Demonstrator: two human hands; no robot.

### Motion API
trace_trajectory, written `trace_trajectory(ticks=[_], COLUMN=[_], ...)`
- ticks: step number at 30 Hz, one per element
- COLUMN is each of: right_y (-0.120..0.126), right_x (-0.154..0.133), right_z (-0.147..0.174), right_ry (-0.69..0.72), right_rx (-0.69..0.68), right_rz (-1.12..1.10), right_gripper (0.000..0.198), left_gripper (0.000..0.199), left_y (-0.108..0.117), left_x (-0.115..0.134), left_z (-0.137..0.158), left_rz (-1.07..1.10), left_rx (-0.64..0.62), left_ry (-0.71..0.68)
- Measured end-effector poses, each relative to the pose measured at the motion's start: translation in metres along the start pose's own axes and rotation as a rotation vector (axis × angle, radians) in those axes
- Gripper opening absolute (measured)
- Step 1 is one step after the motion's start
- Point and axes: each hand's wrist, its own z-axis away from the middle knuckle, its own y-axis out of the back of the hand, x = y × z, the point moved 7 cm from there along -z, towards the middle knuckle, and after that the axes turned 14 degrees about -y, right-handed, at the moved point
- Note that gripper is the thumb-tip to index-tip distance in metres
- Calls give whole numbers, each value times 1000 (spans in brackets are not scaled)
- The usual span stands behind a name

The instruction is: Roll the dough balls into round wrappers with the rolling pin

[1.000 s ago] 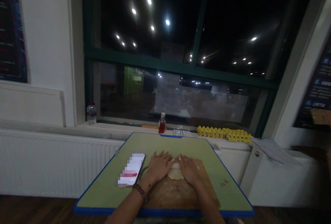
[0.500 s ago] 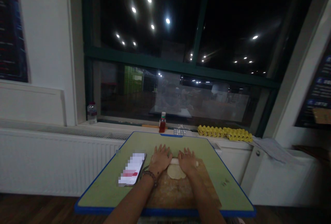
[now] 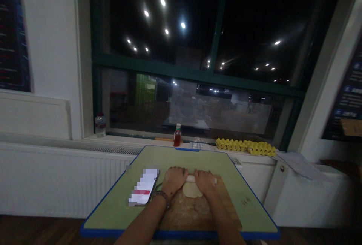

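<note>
Specifically, at the far left of the frame, a dark poster (image 3: 14,33) occupies the upper corner, and a white radiator (image 3: 62,181) runs below it. A clear bottle (image 3: 100,126) with a red cap stands on the sill, left of centre. At lower centre-left, a phone (image 3: 144,188), its screen lit and pixelated, lies on the green, blue-edged table (image 3: 110,213). Right of the phone, the left hand (image 3: 175,180), with a beaded bracelet (image 3: 163,196) at its wrist, is placed over the rolling pin (image 3: 191,178), fingers bent around it. At lower centre, the flat, rounded dough (image 3: 192,190) lies on the wooden board (image 3: 186,216), between the forearms and directly below the pin; contact between pin and dough cannot be determined. Above, a bottle of red liquid (image 3: 177,138) stands beyond the table. The right hand (image 3: 205,180) grasps the pin with curled fingers; the pin's end projects to its right. Further right, yellow egg trays (image 3: 244,147) rest on the sill, followed by pale sheets (image 3: 295,164)
</note>
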Motion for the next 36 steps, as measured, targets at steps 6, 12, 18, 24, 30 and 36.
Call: trace_trajectory(ticks=[6,12,18,24,30,36], right_y=[-5,-8,-6,-4,-1,4], right_x=[3,5,1,4,2,4], right_z=[-2,1,15,21,31,44], right_ry=[-42,-16,110,52,87,60], right_rx=[30,93,160,169,193,255], right_rz=[2,-17,48,62,51,-23], right_gripper=[44,43,42,43,41,35], left_gripper=[42,45,43,45,43,43], left_y=[0,3,4,7,10,8], left_x=[0,2,5,7,12,18], left_z=[-1,1,10,15,20,30], left_rz=[0,3,43,78,72,88], left_rx=[14,38,129,132,162,207], left_ry=[-10,25,29,28,-4,-22])
